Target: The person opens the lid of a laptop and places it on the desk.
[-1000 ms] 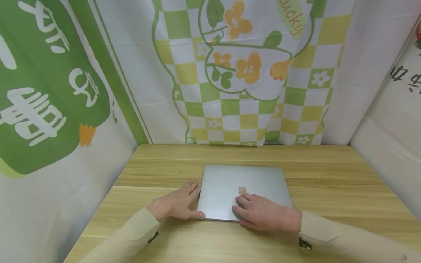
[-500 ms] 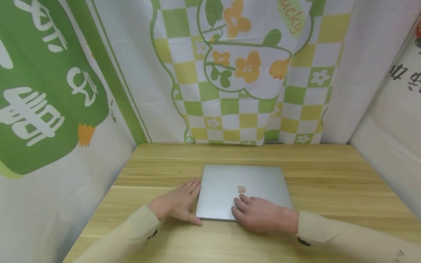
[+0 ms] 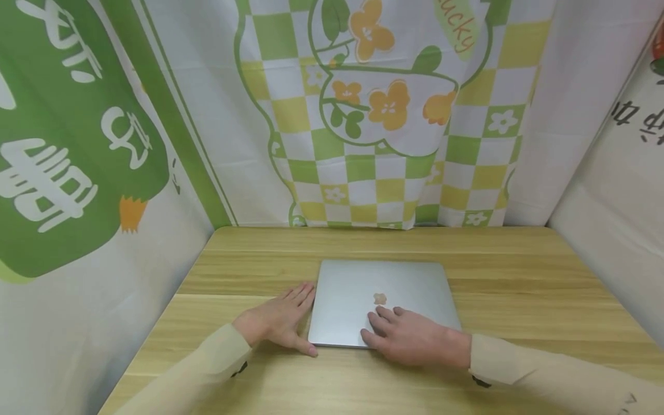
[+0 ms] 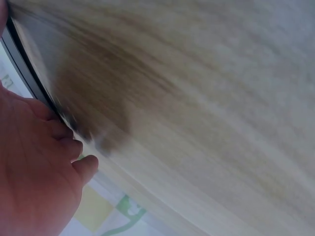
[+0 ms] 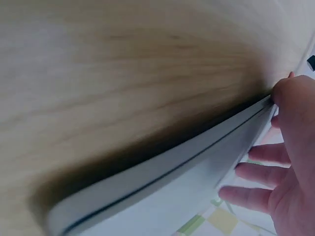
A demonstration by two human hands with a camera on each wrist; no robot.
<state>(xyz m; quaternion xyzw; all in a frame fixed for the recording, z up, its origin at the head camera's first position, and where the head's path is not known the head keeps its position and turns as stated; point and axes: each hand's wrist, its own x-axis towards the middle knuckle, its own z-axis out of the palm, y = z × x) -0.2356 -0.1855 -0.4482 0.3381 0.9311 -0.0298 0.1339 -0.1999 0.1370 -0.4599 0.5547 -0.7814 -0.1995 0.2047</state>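
A closed silver laptop [image 3: 344, 282] lies flat on the wooden table, a small flower-shaped mark [image 3: 380, 298] on its lid. My left hand [image 3: 280, 320] is flat beside it, fingertips right at its left edge and thumb near the front left corner. My right hand [image 3: 415, 339] rests over the front of the lid, fingers slightly bent and reaching toward the mark. In the right wrist view, the right thumb [image 5: 283, 91] sits at the laptop's front edge [image 5: 162, 169], while the other fingers extend over the lid. The left wrist view shows the left palm [image 4: 37, 162] beside the laptop's dark edge [image 4: 27, 69].
The wooden table [image 3: 524, 288] extends around the laptop on all sides. Behind it hangs a green and yellow checkered curtain [image 3: 358, 167]; printed cloth walls [image 3: 78, 230] enclose the left and right sides.
My left thumb has slipped from the laptop's front left corner toward me. My right hand's fingers have shifted slightly left on the lid. The laptop stays closed and nearly in place.
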